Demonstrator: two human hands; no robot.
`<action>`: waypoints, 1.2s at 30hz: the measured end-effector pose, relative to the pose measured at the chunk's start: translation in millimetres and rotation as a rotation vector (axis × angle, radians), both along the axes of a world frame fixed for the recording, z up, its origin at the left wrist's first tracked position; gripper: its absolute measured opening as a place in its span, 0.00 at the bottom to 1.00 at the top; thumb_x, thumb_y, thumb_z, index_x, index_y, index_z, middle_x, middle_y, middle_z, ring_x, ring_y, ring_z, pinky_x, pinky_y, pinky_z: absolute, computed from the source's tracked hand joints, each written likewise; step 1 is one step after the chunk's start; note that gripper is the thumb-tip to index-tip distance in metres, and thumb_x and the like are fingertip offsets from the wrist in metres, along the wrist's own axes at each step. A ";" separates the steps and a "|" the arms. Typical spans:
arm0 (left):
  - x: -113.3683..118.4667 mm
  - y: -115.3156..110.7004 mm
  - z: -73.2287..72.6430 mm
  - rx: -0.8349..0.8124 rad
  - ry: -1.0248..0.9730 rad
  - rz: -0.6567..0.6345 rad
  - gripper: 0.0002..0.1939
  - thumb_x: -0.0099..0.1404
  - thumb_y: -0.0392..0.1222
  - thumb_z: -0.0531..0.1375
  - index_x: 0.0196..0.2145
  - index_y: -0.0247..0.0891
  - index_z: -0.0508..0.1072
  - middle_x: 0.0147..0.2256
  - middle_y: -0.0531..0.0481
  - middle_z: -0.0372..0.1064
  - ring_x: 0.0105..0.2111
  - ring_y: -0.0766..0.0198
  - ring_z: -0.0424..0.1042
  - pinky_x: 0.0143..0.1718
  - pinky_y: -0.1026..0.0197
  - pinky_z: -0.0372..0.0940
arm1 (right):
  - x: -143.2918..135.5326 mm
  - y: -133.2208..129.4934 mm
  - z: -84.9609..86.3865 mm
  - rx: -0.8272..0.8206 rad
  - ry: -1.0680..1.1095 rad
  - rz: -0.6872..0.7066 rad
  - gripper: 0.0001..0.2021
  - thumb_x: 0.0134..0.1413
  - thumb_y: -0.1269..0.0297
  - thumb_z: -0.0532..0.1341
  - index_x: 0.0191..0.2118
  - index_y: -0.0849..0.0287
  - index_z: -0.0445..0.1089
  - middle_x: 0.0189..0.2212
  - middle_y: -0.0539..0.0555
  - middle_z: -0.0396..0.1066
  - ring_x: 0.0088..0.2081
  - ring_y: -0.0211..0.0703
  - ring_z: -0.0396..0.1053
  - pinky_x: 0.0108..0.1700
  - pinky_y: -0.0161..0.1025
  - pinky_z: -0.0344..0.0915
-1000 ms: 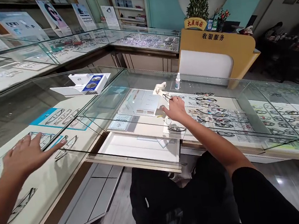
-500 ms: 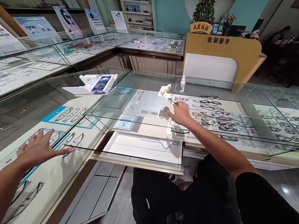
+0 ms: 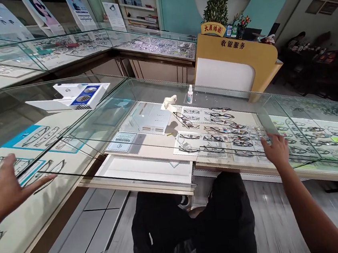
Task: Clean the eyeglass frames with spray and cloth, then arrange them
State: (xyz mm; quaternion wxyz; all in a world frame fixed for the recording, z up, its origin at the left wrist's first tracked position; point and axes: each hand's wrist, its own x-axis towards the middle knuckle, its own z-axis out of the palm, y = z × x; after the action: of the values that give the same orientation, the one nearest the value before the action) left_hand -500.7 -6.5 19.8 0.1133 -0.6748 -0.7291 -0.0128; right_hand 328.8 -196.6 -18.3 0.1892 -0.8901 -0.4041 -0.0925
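My left hand (image 3: 3,186) rests with fingers spread on the glass counter at the far left, holding nothing. On the right, my right hand (image 3: 276,149) is over the glass, fingers apart, with nothing in it. A dark-framed pair of glasses (image 3: 185,120) lies on the glass beside a crumpled cream cloth (image 3: 170,102). Behind them stands a small white spray bottle (image 3: 190,95). Rows of eyeglasses (image 3: 238,137) show under the glass between my hands.
An opened blue and white box (image 3: 84,97) sits on the left counter. A white drawer (image 3: 146,173) is pulled out above my knees. Beyond the counter stands a yellow cashier desk (image 3: 237,55), with other glass display cases at the back left.
My right hand has moved away from the glasses by the cloth, to the right, and has let them go. The view has shifted to the right; my left hand stays spread.
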 end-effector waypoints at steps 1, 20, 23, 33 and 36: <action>11.1 -4.0 -0.4 0.074 -0.055 -0.062 0.64 0.58 0.80 0.39 0.80 0.35 0.37 0.80 0.42 0.11 0.79 0.35 0.21 0.76 0.38 0.28 | 4.9 -3.6 -4.1 -0.011 0.001 -0.005 0.30 0.66 0.45 0.51 0.65 0.52 0.70 0.66 0.69 0.66 0.69 0.70 0.59 0.65 0.66 0.59; 151.1 70.3 -33.1 0.017 -0.165 -0.701 0.66 0.58 0.86 0.54 0.76 0.30 0.57 0.78 0.33 0.46 0.79 0.38 0.36 0.78 0.37 0.32 | -19.4 3.5 -2.3 -0.007 -0.063 0.011 0.29 0.70 0.40 0.51 0.60 0.54 0.75 0.61 0.62 0.72 0.60 0.68 0.67 0.57 0.59 0.65; 160.2 81.5 -44.5 -0.008 -0.138 -0.778 0.60 0.65 0.82 0.51 0.76 0.32 0.56 0.77 0.35 0.50 0.79 0.40 0.43 0.78 0.39 0.38 | -20.3 2.9 -1.2 0.000 -0.067 0.016 0.28 0.71 0.41 0.52 0.60 0.54 0.75 0.61 0.62 0.73 0.59 0.67 0.68 0.57 0.58 0.65; 175.1 80.4 -59.1 0.118 -0.146 -0.697 0.48 0.74 0.70 0.46 0.74 0.27 0.59 0.74 0.30 0.57 0.76 0.36 0.51 0.73 0.36 0.50 | -21.6 2.6 0.8 0.010 -0.062 0.025 0.27 0.71 0.43 0.52 0.59 0.54 0.76 0.59 0.61 0.74 0.60 0.66 0.68 0.57 0.57 0.65; 182.2 78.3 -58.0 0.129 -0.151 -0.652 0.45 0.74 0.67 0.47 0.74 0.28 0.60 0.73 0.30 0.58 0.76 0.37 0.51 0.74 0.37 0.49 | -20.5 2.6 -1.1 0.010 -0.055 0.031 0.27 0.71 0.42 0.52 0.59 0.54 0.76 0.59 0.62 0.74 0.60 0.66 0.67 0.57 0.58 0.64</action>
State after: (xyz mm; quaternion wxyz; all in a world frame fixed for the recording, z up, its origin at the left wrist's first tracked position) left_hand -318.5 71.7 -38.2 0.0917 -0.8611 -0.4788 -0.1444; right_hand 308.3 -194.0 -19.4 0.1836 -0.8800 -0.4224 -0.1161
